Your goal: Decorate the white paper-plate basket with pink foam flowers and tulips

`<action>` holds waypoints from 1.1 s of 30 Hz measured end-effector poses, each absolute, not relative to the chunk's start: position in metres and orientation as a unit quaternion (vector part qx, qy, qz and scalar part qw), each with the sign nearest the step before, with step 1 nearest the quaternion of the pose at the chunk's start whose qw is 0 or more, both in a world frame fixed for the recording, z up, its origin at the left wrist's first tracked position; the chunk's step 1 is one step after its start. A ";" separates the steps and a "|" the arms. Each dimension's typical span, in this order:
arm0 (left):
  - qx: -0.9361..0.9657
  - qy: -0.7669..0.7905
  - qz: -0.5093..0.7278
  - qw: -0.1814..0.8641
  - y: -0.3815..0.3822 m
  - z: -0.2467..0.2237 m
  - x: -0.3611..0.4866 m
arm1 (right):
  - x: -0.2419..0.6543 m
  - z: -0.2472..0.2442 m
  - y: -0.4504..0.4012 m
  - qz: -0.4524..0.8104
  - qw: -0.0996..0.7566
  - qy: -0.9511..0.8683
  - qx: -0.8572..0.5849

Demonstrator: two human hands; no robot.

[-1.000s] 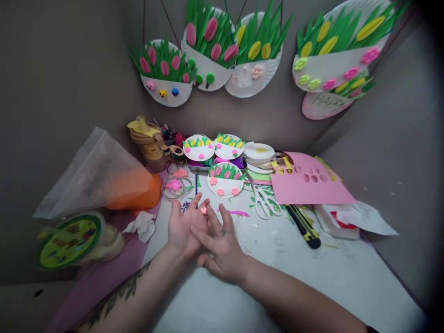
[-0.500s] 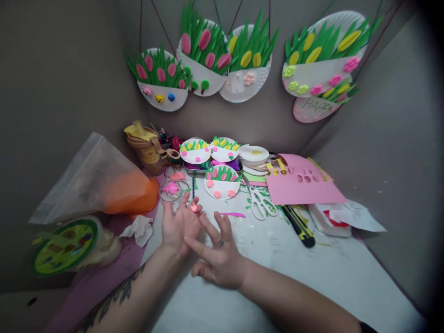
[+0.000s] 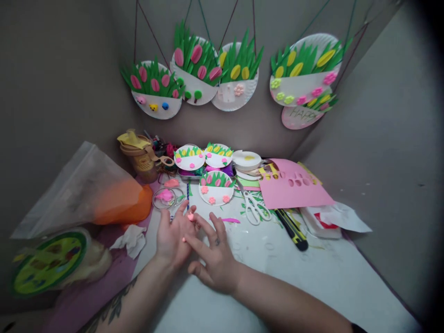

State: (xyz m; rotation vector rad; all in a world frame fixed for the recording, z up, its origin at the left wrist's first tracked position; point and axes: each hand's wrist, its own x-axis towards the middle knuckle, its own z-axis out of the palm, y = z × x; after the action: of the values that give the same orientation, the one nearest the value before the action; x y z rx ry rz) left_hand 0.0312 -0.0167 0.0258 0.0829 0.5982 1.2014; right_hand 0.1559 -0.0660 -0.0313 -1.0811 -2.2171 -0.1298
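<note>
Table: white surface under everything. Anything dropped onto it could roll or pick up dirt.

Pink cut-out sheet, back right, well apart from me. Low risk unless I reach wide and drag it.

Hands: left hand is palm up, fingers loosely spread, slightly curled. Right hand is over it, fingers fanned, no pinch, index tip down on the left palm. All the contact goes through that one tip, so a sideways slip could flick the piece off the palm edge.

Flower plate sits just beyond my fingers. A careless forward reach could catch its pink flowers; can't tell how firmly they're fixed.

White scissors, right of the plate, handles toward me. A sweep that way could hook a loop and drag the blades into the plate.

Flat pink strip, on the table near my right fingers. A knuckle could shove it.

Pink lump is up at my left fingers; can't tell if gripped or just stuck there. Right middle fingertip is close, so one stray curl could dent it or bump it loose.

Pink ball, smallest: on the left palm at the right index tip. Looks soft; too much pressure would probably flatten it.
</note>
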 end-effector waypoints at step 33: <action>0.005 0.354 0.480 0.803 -0.012 0.023 0.030 | 0.149 -0.044 -0.064 -0.058 0.302 -0.870 -0.386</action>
State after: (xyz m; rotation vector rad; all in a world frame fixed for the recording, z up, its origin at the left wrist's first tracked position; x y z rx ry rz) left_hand 0.0305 -0.0119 0.0225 0.0112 0.7576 1.0293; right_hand 0.1489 -0.0642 -0.0440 -1.0227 -2.3066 -0.1546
